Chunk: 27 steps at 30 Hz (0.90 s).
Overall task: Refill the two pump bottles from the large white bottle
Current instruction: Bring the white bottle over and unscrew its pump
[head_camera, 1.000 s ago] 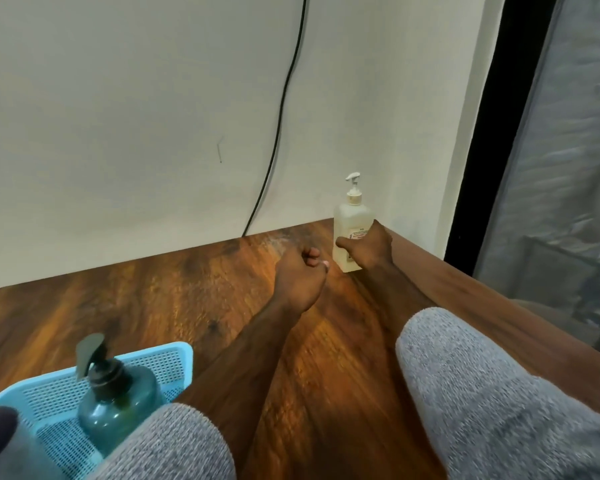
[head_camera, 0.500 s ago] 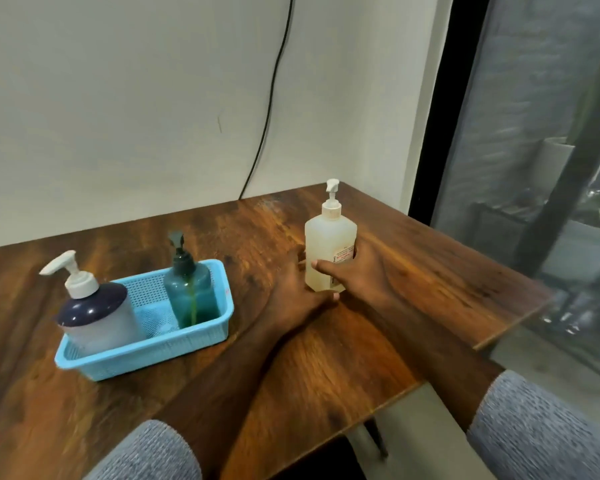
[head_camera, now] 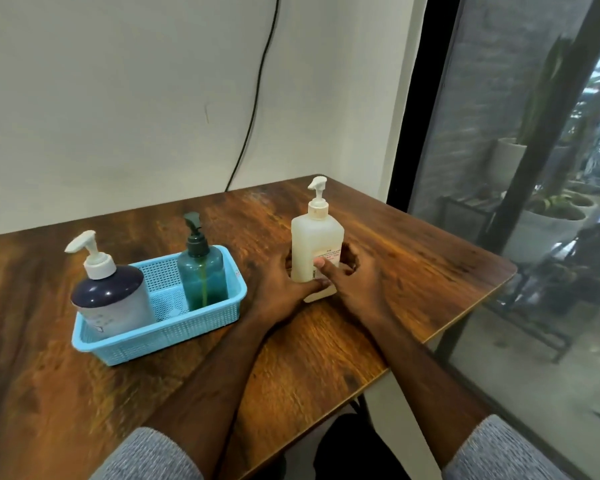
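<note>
A large white pump bottle [head_camera: 315,237] stands upright on the wooden table [head_camera: 413,258], right of centre. My left hand [head_camera: 284,289] grips its lower left side. My right hand [head_camera: 359,282] holds its lower right side, thumb across the label and fingers behind. To the left, a light blue basket [head_camera: 174,336] holds two pump bottles: a wide one with a dark navy shoulder and white pump [head_camera: 110,296], and a slimmer teal one with a dark pump [head_camera: 203,271].
The table ends at a wall behind, and its right edge [head_camera: 471,317] drops off beside a glass door with plant pots outside. A black cable [head_camera: 257,91] runs down the wall. Bare wood lies in front of the basket and the hands.
The white bottle has come from the far back corner toward me with my right hand on it. My left hand, a loose fist before, now holds the bottle too.
</note>
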### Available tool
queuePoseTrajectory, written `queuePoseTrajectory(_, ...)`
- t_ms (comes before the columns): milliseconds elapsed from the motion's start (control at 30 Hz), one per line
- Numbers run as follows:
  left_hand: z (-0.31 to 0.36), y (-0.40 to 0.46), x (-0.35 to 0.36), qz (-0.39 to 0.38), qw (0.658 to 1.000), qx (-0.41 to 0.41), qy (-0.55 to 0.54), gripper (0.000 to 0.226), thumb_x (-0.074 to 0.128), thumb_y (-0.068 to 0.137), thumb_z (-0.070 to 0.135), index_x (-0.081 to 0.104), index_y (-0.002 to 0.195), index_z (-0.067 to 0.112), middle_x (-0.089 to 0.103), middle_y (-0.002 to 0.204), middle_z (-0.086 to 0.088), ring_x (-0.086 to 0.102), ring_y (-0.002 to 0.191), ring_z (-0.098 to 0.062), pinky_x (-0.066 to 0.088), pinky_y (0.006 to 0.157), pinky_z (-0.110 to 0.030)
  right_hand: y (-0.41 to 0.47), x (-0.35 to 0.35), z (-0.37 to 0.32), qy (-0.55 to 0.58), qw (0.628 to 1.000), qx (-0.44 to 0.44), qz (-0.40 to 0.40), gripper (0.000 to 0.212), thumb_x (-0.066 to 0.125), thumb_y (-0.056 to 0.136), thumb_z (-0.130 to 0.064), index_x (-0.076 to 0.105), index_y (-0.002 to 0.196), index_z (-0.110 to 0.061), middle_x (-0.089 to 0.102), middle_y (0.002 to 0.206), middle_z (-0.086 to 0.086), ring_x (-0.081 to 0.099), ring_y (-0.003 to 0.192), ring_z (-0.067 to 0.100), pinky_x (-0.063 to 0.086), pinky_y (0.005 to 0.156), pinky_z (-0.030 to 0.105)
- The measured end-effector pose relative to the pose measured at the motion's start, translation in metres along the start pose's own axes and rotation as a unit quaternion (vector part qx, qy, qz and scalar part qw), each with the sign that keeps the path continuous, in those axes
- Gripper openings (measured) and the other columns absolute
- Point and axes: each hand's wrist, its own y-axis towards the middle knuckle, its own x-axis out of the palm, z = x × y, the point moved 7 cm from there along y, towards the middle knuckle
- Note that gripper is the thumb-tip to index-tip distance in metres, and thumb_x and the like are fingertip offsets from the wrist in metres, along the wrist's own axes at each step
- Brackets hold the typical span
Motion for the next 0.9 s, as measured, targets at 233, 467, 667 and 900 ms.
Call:
queuePoseTrajectory(233, -0.001, 0.001, -0.005, -0.009, 0.999, 0.006, -0.035, 0.090, 0.094, 0.061, 0.043, 0.049, 0.137, 0.032, 0.063, 0.124, 0.017, 0.063, 0.109, -0.002, 0.056, 0.089, -0.024, 0.023, -0.009, -0.017, 0.115, 0.990, -0.065, 0.054, 0.036, 0.074, 0.089, -0.022, 0.065, 0.123, -0.015, 0.071, 0.117, -0.002, 0.069, 0.106, 0.012, 0.059, 0.082, 0.030)
queuePoseTrajectory(467, -0.006, 0.004, -0.006, 0.005, 0.997, 0.017, -0.080, 0.086, 0.093, 0.062, 0.046, 0.050, 0.136, 0.036, 0.065, 0.128, 0.014, 0.065, 0.115, -0.005, 0.058, 0.094, -0.032, 0.063, 0.017, -0.040, 0.133, 0.989, -0.044, 0.039, 0.027, 0.091, 0.071, -0.023, 0.072, 0.089, -0.015, 0.075, 0.089, 0.003, 0.071, 0.082, 0.023, 0.061, 0.072, 0.039)
queuePoseTrajectory(667, -0.012, 0.011, 0.001, -0.014, 0.993, 0.018, -0.112, 0.055, 0.077, 0.086, 0.029, 0.050, 0.132, 0.041, 0.065, 0.125, 0.018, 0.064, 0.115, -0.001, 0.054, 0.086, -0.018, 0.074, 0.025, -0.034, 0.143, 0.988, -0.049, 0.027, 0.023, 0.087, 0.076, -0.022, 0.071, 0.085, -0.009, 0.074, 0.082, 0.002, 0.069, 0.072, 0.015, 0.058, 0.064, 0.034)
queuePoseTrajectory(900, -0.024, 0.020, 0.004, -0.029, 0.994, -0.010, -0.109, 0.041, 0.072, 0.090, 0.032, 0.051, 0.120, 0.051, 0.064, 0.116, 0.027, 0.061, 0.114, 0.002, 0.056, 0.092, -0.024, 0.083, 0.025, -0.033, 0.153, 0.985, -0.051, -0.065, 0.017, 0.075, 0.089, -0.025, 0.073, 0.101, -0.014, 0.076, 0.099, 0.009, 0.073, 0.088, 0.033, 0.060, 0.078, 0.054)
